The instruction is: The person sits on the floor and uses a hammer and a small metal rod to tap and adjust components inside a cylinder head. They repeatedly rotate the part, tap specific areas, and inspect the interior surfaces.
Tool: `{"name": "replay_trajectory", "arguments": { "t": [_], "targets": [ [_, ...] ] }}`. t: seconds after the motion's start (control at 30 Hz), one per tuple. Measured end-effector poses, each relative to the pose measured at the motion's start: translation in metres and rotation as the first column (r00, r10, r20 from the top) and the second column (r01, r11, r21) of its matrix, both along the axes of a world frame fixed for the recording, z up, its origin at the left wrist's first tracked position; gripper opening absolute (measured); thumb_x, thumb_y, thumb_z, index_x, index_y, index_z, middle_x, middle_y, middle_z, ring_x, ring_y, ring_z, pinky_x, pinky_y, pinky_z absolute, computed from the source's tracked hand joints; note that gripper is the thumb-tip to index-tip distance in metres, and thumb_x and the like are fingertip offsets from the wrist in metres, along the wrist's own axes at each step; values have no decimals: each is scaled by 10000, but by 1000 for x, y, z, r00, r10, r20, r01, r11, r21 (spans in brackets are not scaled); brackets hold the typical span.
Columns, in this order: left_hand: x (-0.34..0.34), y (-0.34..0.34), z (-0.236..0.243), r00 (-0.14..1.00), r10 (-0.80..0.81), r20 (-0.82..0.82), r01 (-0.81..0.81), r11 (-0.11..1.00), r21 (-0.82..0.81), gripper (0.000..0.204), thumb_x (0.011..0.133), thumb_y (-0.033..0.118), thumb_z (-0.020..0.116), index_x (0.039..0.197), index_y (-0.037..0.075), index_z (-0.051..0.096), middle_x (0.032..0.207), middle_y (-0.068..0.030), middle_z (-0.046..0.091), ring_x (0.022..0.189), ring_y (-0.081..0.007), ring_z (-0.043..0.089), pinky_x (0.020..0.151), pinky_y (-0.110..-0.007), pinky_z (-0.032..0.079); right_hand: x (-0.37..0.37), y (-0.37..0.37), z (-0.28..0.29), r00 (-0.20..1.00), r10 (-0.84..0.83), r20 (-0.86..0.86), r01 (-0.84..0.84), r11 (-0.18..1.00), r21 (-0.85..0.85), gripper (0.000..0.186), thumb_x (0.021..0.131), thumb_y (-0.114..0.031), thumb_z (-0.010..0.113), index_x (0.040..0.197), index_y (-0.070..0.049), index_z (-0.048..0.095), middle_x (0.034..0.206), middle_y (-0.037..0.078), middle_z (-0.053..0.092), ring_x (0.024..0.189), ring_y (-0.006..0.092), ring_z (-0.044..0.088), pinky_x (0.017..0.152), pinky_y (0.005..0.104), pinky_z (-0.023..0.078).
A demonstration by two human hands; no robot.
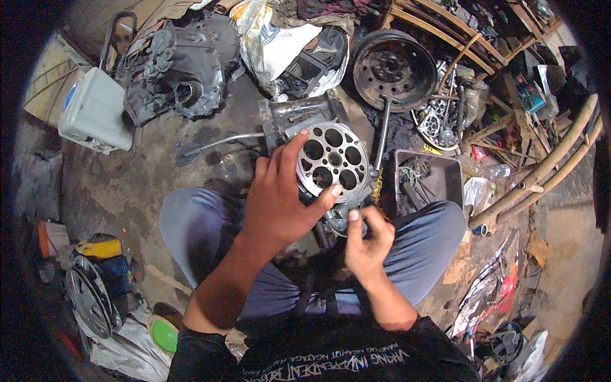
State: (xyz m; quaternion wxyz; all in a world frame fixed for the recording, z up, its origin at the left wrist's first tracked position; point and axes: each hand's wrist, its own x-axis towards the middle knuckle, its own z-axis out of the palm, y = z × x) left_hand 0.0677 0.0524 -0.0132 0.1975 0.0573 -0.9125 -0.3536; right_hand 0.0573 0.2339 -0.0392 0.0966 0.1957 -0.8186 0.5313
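Note:
A round silver metal plate [349,156] with several large holes sits on a metal assembly between my bent legs. My left hand [280,191] grips it, fingers along its upper left edge and thumb on its lower rim. Just below, my right hand [369,245] has its fingers curled at the lower housing [336,216]; what they hold is too small or hidden to make out. Behind the plate is a dark metal block [299,108], and a long metal handle [382,134] stands at its right.
A large gearbox casing [178,70], grey container [95,111], white sack [254,25] and steel wheel rim [414,73] lie around the back. A tray of parts [445,184] and bent bamboo poles [541,184] are at right, a wheel cover [92,296] at lower left.

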Motion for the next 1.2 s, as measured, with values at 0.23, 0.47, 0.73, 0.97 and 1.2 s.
{"name": "replay_trajectory", "arguments": {
  "t": [0.23,0.47,0.73,0.97,1.2],
  "targets": [
    [1,0,0,1000,13,10,-12,1000,-8,890,798,399,817,1494,56,382,1356,-208,580,1075,-450,553,950,-531,455,-7,3,1,997,-35,62,34,999,20,165,916,-35,661,770,-7,589,595,153,534,490,228,593,506,351,433],
    [3,4,9,996,8,89,-11,999,37,889,803,281,813,1522,60,339,1373,-242,546,1190,-453,529,1048,-527,421,-11,5,5,998,-10,61,8,999,40,193,905,-32,672,748,-13,561,580,145,516,467,240,565,498,351,425],
    [0,-1,-2,1000,1,-27,-1,1000,-27,890,798,386,811,1501,60,374,1346,-218,588,1084,-460,561,961,-530,455,-16,8,6,995,-41,91,35,997,72,170,920,-51,655,774,-8,578,588,169,531,476,274,583,503,366,437],
    [2,3,2,1000,16,1,-16,1000,9,885,796,367,816,1499,58,376,1346,-210,592,1099,-453,567,974,-524,448,-12,7,6,1000,-1,22,1,999,36,180,910,-42,664,761,-13,567,580,162,518,466,272,550,497,368,424],
    [0,1,-1,999,4,-37,-5,1000,-11,882,791,360,816,1496,60,379,1348,-209,590,1091,-449,566,969,-531,461,-9,6,3,1000,28,8,-29,999,44,193,924,-41,649,770,-3,539,597,165,507,485,298,544,511,368,432]
  ]
}}
